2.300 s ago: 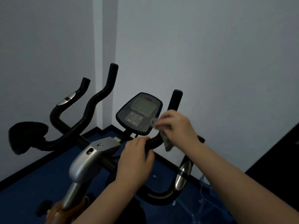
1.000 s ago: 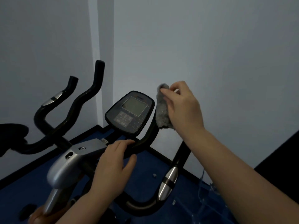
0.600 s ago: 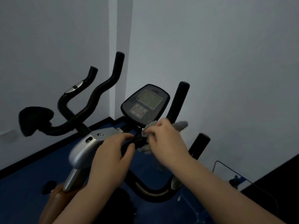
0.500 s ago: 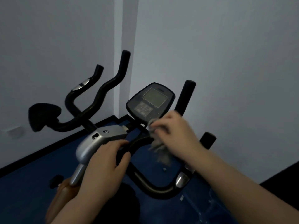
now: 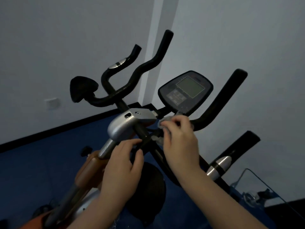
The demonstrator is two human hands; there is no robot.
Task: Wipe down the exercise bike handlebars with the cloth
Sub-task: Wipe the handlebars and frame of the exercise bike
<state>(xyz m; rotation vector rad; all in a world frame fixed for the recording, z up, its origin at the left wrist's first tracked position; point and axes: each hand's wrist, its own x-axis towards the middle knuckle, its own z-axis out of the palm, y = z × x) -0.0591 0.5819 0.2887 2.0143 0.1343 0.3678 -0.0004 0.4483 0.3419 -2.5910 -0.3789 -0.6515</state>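
two hands work at the middle of the handlebars point(image 5: 212, 111). the right hand point(image 5: 179, 142) is closed around the cloth point(image 5: 159, 138), pinching a grey wad of it against the black bar just below the console point(image 5: 185, 92). only scraps of the cloth show, one above the knuckles and one under the fingers, so how much of it is actually on the bar cannot be told. the left hand point(image 5: 123, 164) curls loosely around the bar beside the silver clamp point(image 5: 125, 125), fingers bent over it, thumb on the other side, steadying the bike.

the cloth sits near the centre joint, touching the bar where it meets the stem. the outer right grip and the whole left horn point(image 5: 145, 66) lie well apart from it and probably have yet to be wiped at this pass.

risks from here, as i judge them: the bunched cloth may ride over the bar with little contact and leave streaks. it could snag on the clamp's edge or bolts. a stray swipe upward could press the console's buttons. a loose left grip might let the bars turn under pressure.
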